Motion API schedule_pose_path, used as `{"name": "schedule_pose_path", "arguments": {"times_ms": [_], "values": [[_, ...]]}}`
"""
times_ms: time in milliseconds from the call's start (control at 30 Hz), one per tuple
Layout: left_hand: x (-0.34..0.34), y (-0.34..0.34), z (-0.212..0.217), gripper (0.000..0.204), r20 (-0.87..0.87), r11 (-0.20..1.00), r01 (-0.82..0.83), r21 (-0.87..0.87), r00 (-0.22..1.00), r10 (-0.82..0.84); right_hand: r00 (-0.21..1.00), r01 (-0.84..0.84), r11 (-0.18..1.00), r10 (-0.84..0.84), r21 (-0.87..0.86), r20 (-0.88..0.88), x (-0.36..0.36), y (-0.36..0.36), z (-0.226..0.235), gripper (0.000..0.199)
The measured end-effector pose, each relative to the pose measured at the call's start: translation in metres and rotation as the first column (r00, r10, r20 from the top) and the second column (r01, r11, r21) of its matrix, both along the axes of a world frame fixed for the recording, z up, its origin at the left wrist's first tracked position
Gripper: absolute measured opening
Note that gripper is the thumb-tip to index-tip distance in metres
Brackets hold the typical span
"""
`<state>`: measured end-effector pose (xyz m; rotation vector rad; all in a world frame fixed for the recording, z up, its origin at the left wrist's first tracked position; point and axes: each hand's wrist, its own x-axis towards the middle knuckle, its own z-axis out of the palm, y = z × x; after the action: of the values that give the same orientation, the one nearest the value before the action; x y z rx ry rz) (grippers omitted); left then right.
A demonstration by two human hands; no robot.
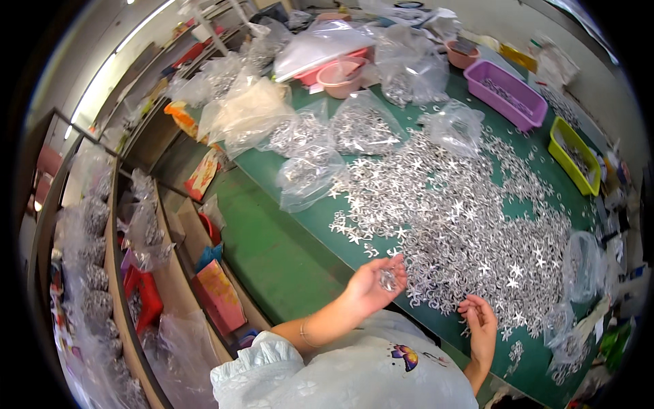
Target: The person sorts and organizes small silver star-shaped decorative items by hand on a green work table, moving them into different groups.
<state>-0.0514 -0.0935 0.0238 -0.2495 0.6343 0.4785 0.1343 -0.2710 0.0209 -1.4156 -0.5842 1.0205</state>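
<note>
Silvery metal pieces [449,218], small stars and curled bits, lie spread in a broad heap across the green worktop [272,238], reaching from the clear bags at its far side down to the near edge by the hands. On the left, the left hand [371,281] is raised just above the near edge of the heap, palm turned up and wrist bent back, with a thin bracelet on the forearm; its fingers [395,269] curl loosely around a small cluster of shiny pieces [388,278] cupped in the palm (their exact shapes are too small to tell). To the right, the right hand [480,326] rests at the lower fringe of the heap, palm facing inward, its fingers slightly bent and parted, holding nothing that shows, the tips just beside the nearest loose pieces. Farther right, a purple tray [507,95] and a yellow-green tray [575,155] hold more of the same metal.
</note>
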Motion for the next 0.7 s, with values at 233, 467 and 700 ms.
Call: {"name": "schedule_pose_path", "arguments": {"times_ms": [233, 467, 700], "values": [[-0.052, 0.117, -0.038, 0.016, 0.050, 0.737, -0.656, 0.164, 0.752, 0.658, 0.998, -0.047, 0.999, 0.046, 0.027, 0.030, 0.004, 0.007, 0.004, 0.025], [-0.047, 0.247, -0.039, 0.030, -0.044, 0.324, -0.706, 0.630, 0.384, 0.922, 0.997, -0.058, 0.997, 0.055, 0.047, 0.052, -0.003, 0.008, 0.008, 0.025], [-0.033, 0.238, -0.023, 0.034, -0.084, 0.379, -0.528, 0.760, 0.498, 0.863, 0.998, -0.013, 1.000, 0.013, -0.001, 0.063, -0.006, 0.007, 0.004, 0.024]]}}
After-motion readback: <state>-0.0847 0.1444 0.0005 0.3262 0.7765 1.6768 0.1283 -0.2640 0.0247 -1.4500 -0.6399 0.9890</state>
